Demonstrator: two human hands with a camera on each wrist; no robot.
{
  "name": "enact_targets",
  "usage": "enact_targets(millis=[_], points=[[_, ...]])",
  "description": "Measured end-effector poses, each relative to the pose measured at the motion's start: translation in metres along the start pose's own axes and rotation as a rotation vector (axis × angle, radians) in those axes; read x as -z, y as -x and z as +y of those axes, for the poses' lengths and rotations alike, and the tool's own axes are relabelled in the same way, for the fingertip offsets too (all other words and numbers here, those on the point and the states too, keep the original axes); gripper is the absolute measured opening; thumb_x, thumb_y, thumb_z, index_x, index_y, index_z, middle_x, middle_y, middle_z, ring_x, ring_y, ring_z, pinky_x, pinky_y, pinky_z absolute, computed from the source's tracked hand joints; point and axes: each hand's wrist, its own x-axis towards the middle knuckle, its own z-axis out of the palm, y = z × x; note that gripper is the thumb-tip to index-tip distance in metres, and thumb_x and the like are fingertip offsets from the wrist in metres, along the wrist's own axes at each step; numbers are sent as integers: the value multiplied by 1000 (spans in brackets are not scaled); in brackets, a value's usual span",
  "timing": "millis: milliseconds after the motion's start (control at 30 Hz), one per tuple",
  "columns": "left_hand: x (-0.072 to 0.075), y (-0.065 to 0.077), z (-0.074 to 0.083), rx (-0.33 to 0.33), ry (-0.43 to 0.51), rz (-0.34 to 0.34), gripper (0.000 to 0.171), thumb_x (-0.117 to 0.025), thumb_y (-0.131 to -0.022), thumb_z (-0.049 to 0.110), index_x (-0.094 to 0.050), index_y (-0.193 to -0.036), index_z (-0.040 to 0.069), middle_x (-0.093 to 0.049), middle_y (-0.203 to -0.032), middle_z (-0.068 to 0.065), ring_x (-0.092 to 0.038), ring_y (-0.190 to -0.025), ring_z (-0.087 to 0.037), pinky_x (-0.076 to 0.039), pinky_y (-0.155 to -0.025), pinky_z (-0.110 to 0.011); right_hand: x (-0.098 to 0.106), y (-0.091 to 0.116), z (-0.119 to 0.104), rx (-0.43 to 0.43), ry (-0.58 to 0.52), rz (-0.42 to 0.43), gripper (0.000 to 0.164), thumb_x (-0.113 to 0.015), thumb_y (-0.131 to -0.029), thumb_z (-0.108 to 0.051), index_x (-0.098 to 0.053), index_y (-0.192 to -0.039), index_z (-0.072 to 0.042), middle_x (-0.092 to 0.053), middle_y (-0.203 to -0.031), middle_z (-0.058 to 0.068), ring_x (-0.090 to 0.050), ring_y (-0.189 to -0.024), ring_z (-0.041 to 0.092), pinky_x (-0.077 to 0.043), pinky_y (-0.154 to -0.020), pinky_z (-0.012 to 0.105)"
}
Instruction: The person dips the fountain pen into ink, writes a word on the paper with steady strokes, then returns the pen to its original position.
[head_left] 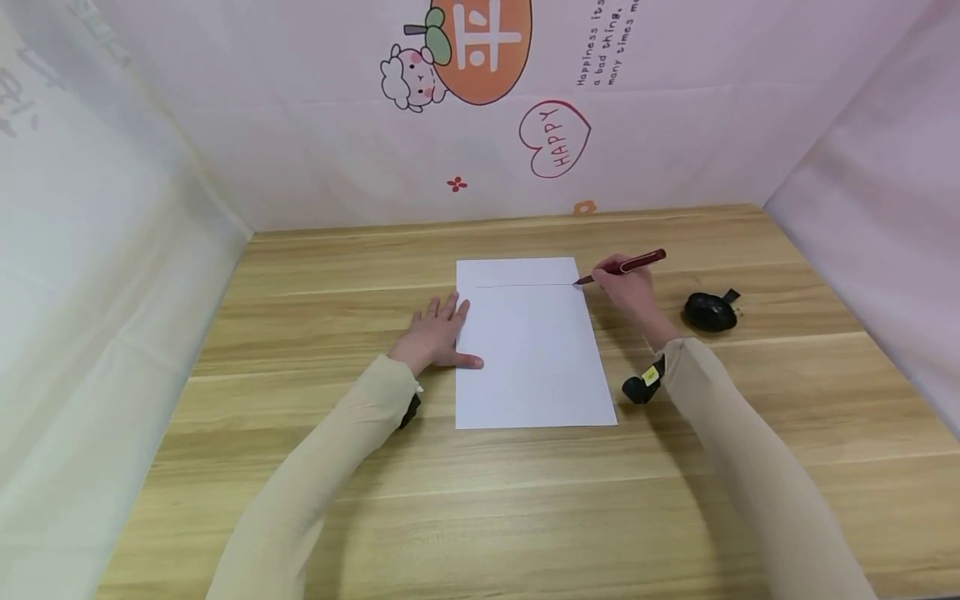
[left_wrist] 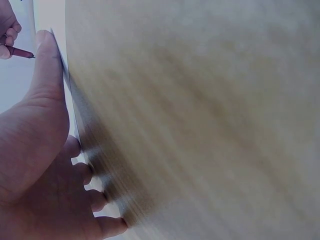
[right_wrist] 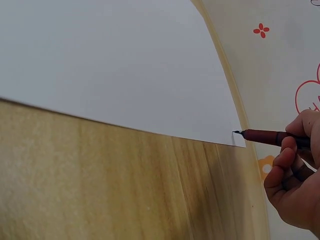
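Note:
A white sheet of paper [head_left: 528,358] lies on the wooden table, with one thin line [head_left: 517,286] drawn across its upper part. My right hand [head_left: 628,287] pinches a dark red fountain pen [head_left: 641,261] just beyond the sheet's right edge. The pen's nib [right_wrist: 238,132] is at the paper near its upper right corner, at the line's right end. My left hand [head_left: 435,335] rests flat with fingers spread at the sheet's left edge, its thumb [left_wrist: 48,65] lying over the paper. Curled fingers of the right hand [right_wrist: 300,175] show below the pen in the right wrist view.
A black rounded object [head_left: 709,312] with a short tab sits on the table right of my right hand. Dark wrist devices hang at both cuffs, the right one [head_left: 643,383] beside the paper. A printed cloth [head_left: 337,150] stands behind the wooden tabletop [head_left: 300,333], with pale cloth at both sides.

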Motion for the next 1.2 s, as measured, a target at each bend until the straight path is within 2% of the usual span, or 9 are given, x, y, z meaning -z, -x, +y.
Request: enact_targets(millis=[167,333,433,600,800,933,1200], points=[[0,-1,-1,1,-3,1,108,-59,-78,65,0,-152,13,11,-159,-10,5,-146,-38,-8,-115,-59,0,1,0,-12,3,-4,21,-59,-87,-24,-64,-98,-7,-63,-81,3,-50,-72,11,-40,-63,22],[-1,-2,-1,-1,-6,2,108,-59,-78,66,0,-152,13,11,-159,-10,5,-146,-38,-8,-115,-59,0,3,-1,-9,-17,22,19,-59,-85,-21,-64,-95,-6,-58,-68,-10,-49,-69,10,-40,-61,21],[-2,-4,-2,-2,1,5,109,-59,-78,66,0,-152,13,11,-159,-10,6,-146,-38,-8,-115,-60,1,4,-1,1,-30,25,18,-58,-85,-20,-64,-94,-5,-56,-65,-12,-49,-66,8,-39,-59,21],[-3,-4,-3,-3,20,8,108,-61,-78,64,0,-152,14,11,-159,-10,7,-146,-37,-9,-114,-61,1,7,0,5,-50,5,18,-57,-86,-20,-63,-95,-6,-61,-73,-2,-49,-66,9,-40,-59,22],[0,0,-4,1,22,5,107,-60,-78,64,0,-152,14,11,-159,-10,6,-146,-37,-8,-115,-60,-1,3,-3,5,-53,-1,19,-55,-87,-22,-63,-96,-7,-61,-78,-1,-48,-69,11,-39,-60,24],[1,1,-5,1,7,7,107,-60,-78,64,0,-152,14,10,-159,-10,6,-146,-37,-9,-115,-60,-10,-5,-15,7,-56,-1,21,-54,-87,-23,-63,-98,-8,-64,-86,5,-52,-73,13,-40,-61,23],[-1,-1,-3,-3,-7,3,107,-58,-79,66,0,-152,14,10,-159,-10,6,-146,-37,-9,-115,-59,-51,-18,-48,65,-66,0,18,-57,-83,-18,-65,-94,-5,-56,-66,-10,-50,-66,8,-38,-59,21]])
